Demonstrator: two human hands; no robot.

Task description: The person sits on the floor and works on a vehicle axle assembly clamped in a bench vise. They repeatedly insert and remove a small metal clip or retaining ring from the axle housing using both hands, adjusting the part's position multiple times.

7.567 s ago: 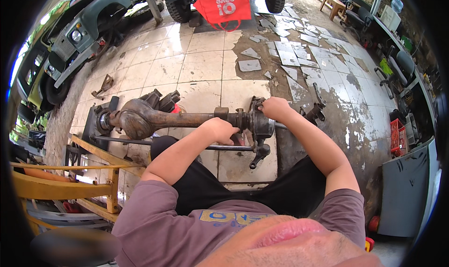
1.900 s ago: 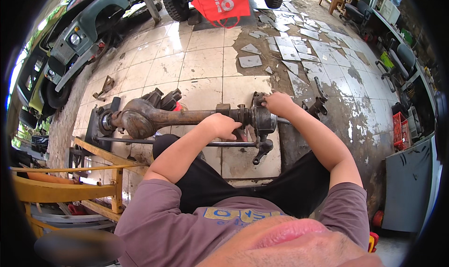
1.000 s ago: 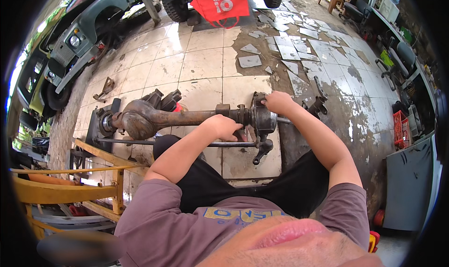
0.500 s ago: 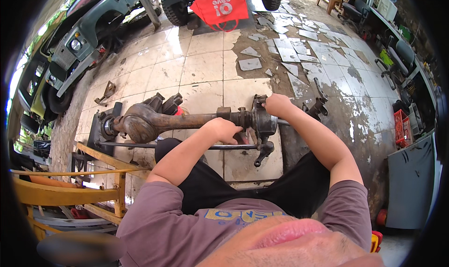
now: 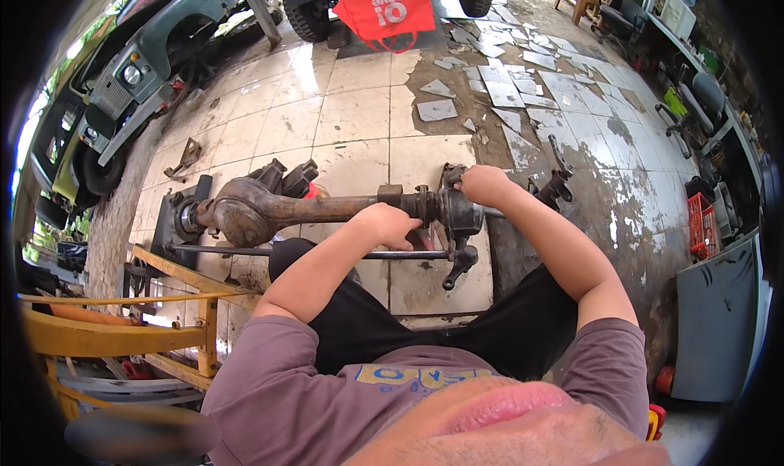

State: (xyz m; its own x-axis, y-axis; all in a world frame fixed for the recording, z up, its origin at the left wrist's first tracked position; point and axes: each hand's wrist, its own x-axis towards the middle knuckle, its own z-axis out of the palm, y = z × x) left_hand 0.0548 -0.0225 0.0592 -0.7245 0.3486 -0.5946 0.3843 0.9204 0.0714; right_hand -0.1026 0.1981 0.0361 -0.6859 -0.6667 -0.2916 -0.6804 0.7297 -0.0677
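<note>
A rusty vehicle axle [image 5: 318,210] with a round differential housing [image 5: 245,213] lies crosswise on the floor before me. At its right end sits a dark steering knuckle [image 5: 464,214], with a lever arm [image 5: 461,267] hanging toward me. A long thin rod [image 5: 359,255] runs along the near side. My left hand [image 5: 388,225] reaches over the axle tube, its fingers bent in by the flange [image 5: 421,209] beside the knuckle; what they grip is hidden. My right hand [image 5: 486,186] is closed at the knuckle's upper far side, covering whatever it holds.
A yellow metal frame [image 5: 122,335] stands at my left. A second knuckle-like part [image 5: 555,187] lies to the right, and a small bracket [image 5: 184,157] at far left. Broken tiles [image 5: 498,86], a red crate [image 5: 701,225] and a grey cabinet [image 5: 719,319] are beyond.
Both hands stay at almost the same spots on the axle. The view has shifted very slightly; nothing else visibly moved.
</note>
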